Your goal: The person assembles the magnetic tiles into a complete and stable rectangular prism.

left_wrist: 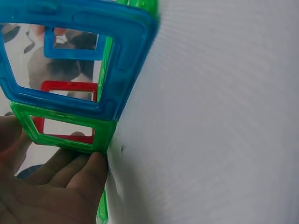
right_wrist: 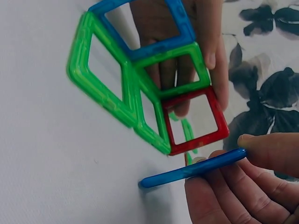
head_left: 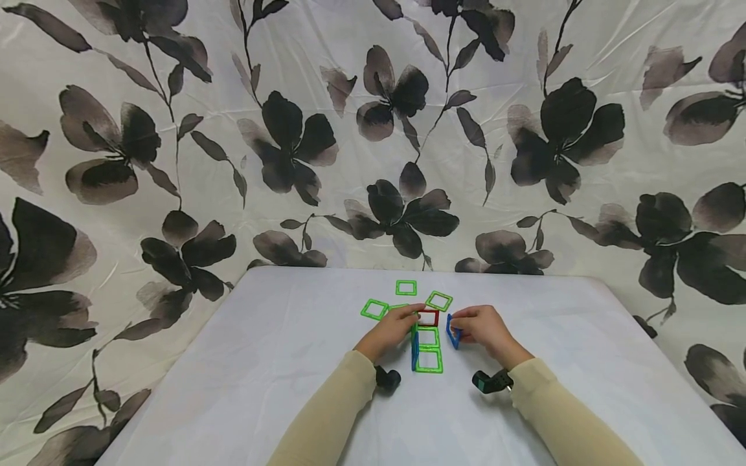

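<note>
A small structure of magnetic tiles stands on the table. Two green square tiles (head_left: 429, 370) lie flat in a row. Along their left side rise a blue square tile (right_wrist: 161, 48) and a green one (right_wrist: 203, 65), with a red square tile (right_wrist: 219, 112) upright at the far end. My left hand (head_left: 393, 327) supports the upright green tile from outside, its fairly straight fingers against the outer face. Between thumb and fingers, my right hand (head_left: 480, 327) pinches another blue square tile (right_wrist: 194, 169), held on edge to the right of the structure, apart from it.
Loose green tiles lie beyond the structure: one at the back (head_left: 406, 281), a tilted one at right (head_left: 436, 307), one at left (head_left: 370, 316), and another partly hidden by the left hand. A floral cloth (head_left: 384, 213) hangs behind the white table (head_left: 262, 336).
</note>
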`<state>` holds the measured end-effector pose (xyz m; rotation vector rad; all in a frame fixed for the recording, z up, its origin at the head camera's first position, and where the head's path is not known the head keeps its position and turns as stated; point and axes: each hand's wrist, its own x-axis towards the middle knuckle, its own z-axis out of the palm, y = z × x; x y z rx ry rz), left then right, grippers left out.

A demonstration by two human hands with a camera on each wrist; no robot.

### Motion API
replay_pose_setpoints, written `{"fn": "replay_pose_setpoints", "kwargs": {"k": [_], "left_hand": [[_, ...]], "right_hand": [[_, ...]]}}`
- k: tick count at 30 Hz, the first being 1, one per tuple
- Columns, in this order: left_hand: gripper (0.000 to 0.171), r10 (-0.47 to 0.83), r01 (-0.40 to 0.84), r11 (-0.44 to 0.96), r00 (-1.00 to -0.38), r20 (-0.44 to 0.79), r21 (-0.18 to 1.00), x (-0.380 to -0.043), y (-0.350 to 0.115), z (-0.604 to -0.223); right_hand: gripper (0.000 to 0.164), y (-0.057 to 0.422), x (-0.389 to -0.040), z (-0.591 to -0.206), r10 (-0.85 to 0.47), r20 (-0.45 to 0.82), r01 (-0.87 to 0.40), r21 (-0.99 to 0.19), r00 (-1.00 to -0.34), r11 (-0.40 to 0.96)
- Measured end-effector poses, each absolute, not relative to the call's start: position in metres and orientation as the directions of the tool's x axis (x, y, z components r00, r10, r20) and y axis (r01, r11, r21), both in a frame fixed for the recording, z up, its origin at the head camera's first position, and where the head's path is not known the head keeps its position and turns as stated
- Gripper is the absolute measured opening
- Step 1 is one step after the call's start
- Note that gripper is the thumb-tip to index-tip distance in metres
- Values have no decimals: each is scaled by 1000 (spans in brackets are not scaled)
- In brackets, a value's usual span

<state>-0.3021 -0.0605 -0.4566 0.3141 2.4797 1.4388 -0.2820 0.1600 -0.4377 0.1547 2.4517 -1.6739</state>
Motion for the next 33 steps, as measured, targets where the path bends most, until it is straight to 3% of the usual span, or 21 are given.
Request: {"fn": "replay_pose_setpoints", "kwargs": {"k": [33], "left_hand": [[40,334,92,476,-939,-83,875,-303,-61,-457]], "right_hand": [[30,133,-276,-448,84,-128,148,-938,-988,314]]}}
